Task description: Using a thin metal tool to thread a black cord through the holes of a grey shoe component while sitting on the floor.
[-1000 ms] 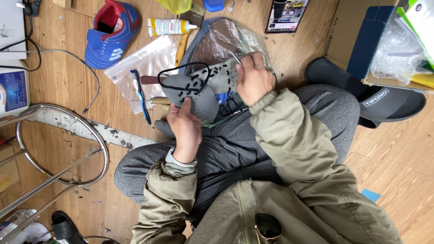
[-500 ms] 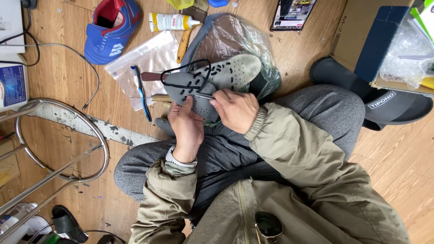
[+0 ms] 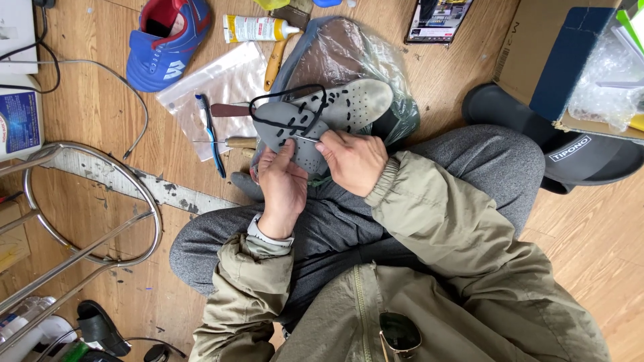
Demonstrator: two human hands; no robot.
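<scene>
A grey perforated shoe insole lies across my lap, with black thread looped over its left end. My left hand grips the insole's near edge from below. My right hand pinches a thin metal needle against the insole, right beside my left thumb. Both hands touch the insole over my crossed grey-trousered legs.
On the wooden floor: a blue and red shoe, a glue tube, a clear plastic bag with a blue toothbrush, a wooden-handled tool, a black slipper, a cardboard box, a metal stool frame.
My right hand came down from the insole's far right end to its near edge beside my left hand, bringing the needle there. The left hand stayed gripping the insole.
</scene>
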